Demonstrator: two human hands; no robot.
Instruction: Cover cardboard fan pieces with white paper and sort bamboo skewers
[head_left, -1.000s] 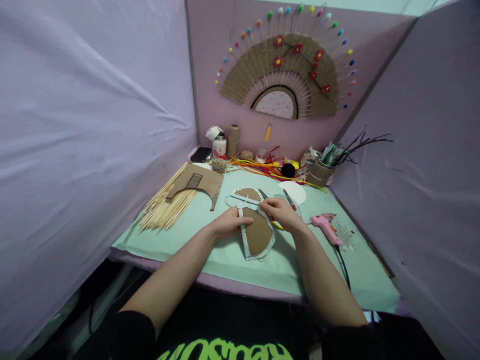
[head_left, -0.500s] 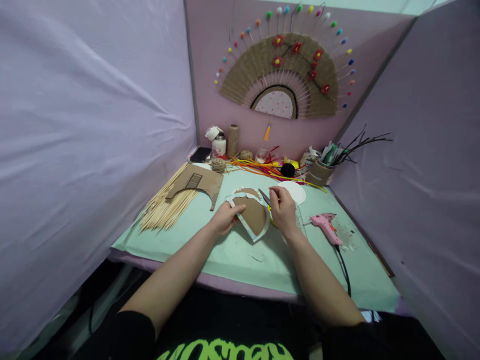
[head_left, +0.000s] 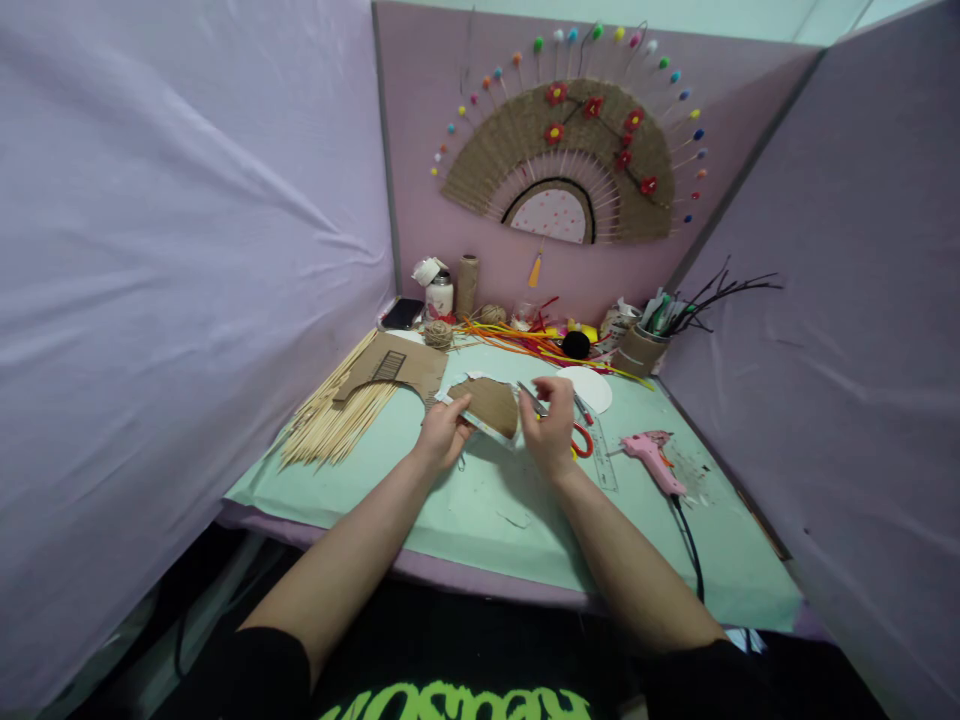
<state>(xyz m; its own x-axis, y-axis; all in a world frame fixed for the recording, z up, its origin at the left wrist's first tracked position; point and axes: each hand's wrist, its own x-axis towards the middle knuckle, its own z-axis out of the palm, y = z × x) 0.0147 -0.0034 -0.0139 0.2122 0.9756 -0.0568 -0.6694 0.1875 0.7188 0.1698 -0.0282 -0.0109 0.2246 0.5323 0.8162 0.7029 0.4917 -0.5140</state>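
My left hand (head_left: 444, 437) pinches the left edge of a brown cardboard half-disc (head_left: 487, 402) with a pale patterned paper border, holding it tilted above the green table mat (head_left: 360, 465). My right hand (head_left: 551, 425) is closed on scissors (head_left: 574, 432) with red and yellow handles, the blades pointing at the half-disc's right edge. Small paper scraps (head_left: 517, 520) lie on the mat in front of my hands.
A bundle of bamboo skewers (head_left: 337, 415) and a cardboard arc (head_left: 394, 368) lie at left. A white paper half-circle (head_left: 589, 388), a clear ruler (head_left: 602, 462) and a pink glue gun (head_left: 651, 458) sit at right. Twine, coloured sticks and a pen cup (head_left: 641, 345) line the back wall.
The cardboard half-disc was flat on the mat, then lifted and turned away from me. My right hand moved up to its right edge with the scissors.
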